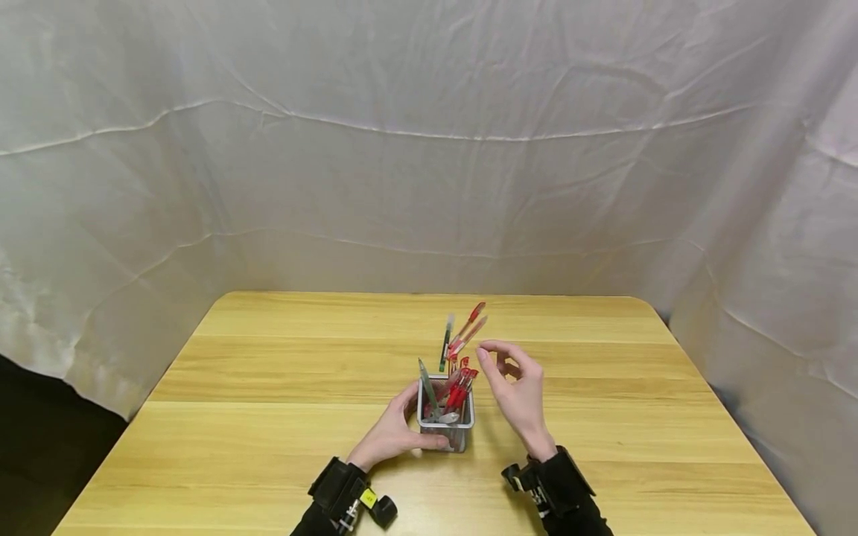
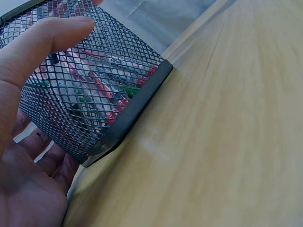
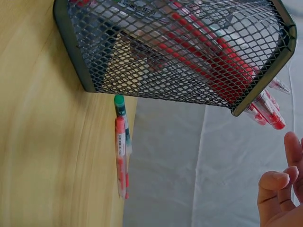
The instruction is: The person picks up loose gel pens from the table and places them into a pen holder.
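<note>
My left hand (image 1: 392, 432) grips a dark mesh pen holder (image 1: 452, 441), thumb across the near side and fingers round the left side. In the left wrist view the thumb (image 2: 52, 38) presses the mesh, with pens showing through it. Several red pens (image 1: 462, 391) and a green pen (image 1: 429, 387) stand tilted inside, tops above the rim. My right hand (image 1: 521, 383) hovers just right of the pen tops, fingers bent and holding nothing. The right wrist view shows its fingertips (image 3: 274, 179) apart from the red pen caps (image 3: 277, 122).
Beyond the holder, a green-ended pen (image 1: 445, 344) and red pens (image 1: 469, 335) lie on the wooden table (image 1: 295, 372). A pale cloth (image 1: 429, 186) hangs behind and beside the table. Both wrists carry black straps with small cameras.
</note>
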Action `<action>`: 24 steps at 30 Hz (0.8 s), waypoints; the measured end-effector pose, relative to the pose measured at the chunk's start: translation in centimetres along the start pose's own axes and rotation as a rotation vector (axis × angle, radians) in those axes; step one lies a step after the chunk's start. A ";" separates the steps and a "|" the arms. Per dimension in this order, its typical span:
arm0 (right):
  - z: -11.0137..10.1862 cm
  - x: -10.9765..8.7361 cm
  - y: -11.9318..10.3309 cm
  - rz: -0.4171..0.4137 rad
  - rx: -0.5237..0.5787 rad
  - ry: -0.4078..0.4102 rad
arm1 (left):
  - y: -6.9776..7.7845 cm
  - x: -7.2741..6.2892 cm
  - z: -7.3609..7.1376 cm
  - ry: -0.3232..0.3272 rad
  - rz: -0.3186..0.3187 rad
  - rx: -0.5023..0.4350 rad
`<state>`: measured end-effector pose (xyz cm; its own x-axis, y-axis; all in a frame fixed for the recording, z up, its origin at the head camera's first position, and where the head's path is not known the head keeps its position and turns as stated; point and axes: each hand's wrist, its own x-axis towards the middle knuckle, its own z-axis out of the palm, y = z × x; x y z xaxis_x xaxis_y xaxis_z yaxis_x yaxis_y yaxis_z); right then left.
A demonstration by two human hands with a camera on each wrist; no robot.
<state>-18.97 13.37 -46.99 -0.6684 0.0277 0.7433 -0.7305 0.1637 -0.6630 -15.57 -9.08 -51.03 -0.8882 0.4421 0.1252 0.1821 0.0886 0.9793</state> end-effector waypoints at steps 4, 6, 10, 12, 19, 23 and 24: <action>0.0 0.6 -2.0 0.091 -0.017 0.023 | 0.0 0.0 0.0 0.001 -0.008 -0.001; 0.1 0.9 -2.7 0.117 -0.005 0.034 | 0.0 0.0 0.0 0.002 -0.012 -0.001; 0.0 1.0 -2.5 0.108 0.074 0.038 | 0.0 0.0 0.0 0.005 -0.015 0.000; 0.0 1.0 -2.4 0.141 0.102 0.039 | -0.1 0.0 0.0 0.005 -0.012 0.002; -0.2 1.5 -3.5 0.373 0.076 0.065 | -0.1 0.0 0.0 0.001 -0.006 -0.004; -0.3 1.6 -3.4 0.411 0.079 0.066 | 0.0 0.0 0.0 0.000 -0.013 -0.006; -0.3 1.6 -3.4 0.411 0.077 0.064 | 0.0 0.0 -0.1 0.001 -0.015 -0.005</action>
<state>-17.53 13.15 -43.55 -0.8980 0.1373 0.4181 -0.4150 0.0518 -0.9083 -15.59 -9.13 -51.06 -0.8911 0.4400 0.1107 0.1666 0.0904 0.9819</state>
